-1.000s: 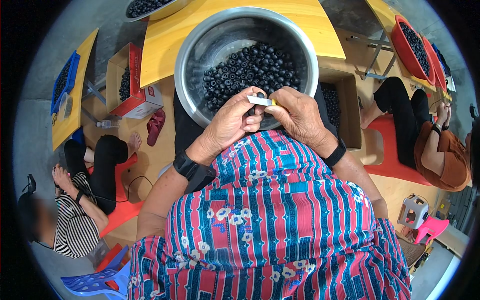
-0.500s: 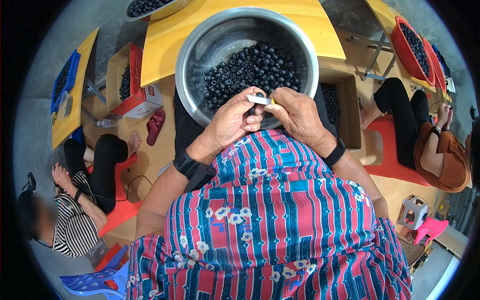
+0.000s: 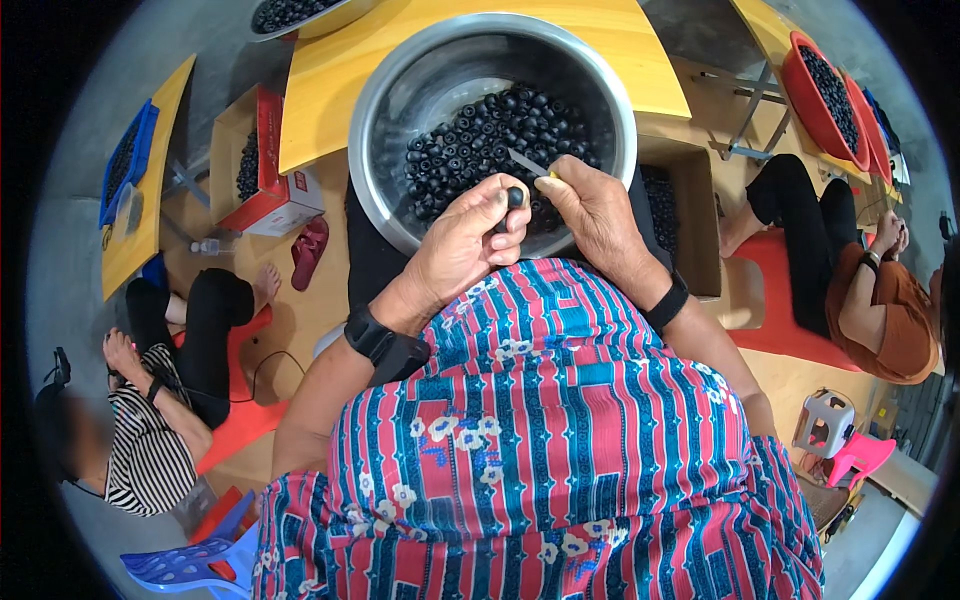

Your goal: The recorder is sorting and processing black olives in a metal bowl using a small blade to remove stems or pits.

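Note:
Over the near rim of a wide steel bowl, my left hand is closed around a small black rounded part, whose top shows between thumb and forefinger. A second dark piece seems to lie under it, mostly hidden by the fingers. My right hand grips a small knife by its yellow handle. The knife blade points up and to the left, apart from the black part. Beneath both hands, many loose black round parts with holes lie in the bowl.
A yellow table stands behind the bowl. Open cartons of black parts stand left and right. Two seated people flank me, on the left and right. A red basin of parts sits far right.
The knife has moved off the black part, swinging from nearly level to pointing up-left. My right hand has drawn slightly right, while my left keeps its hold.

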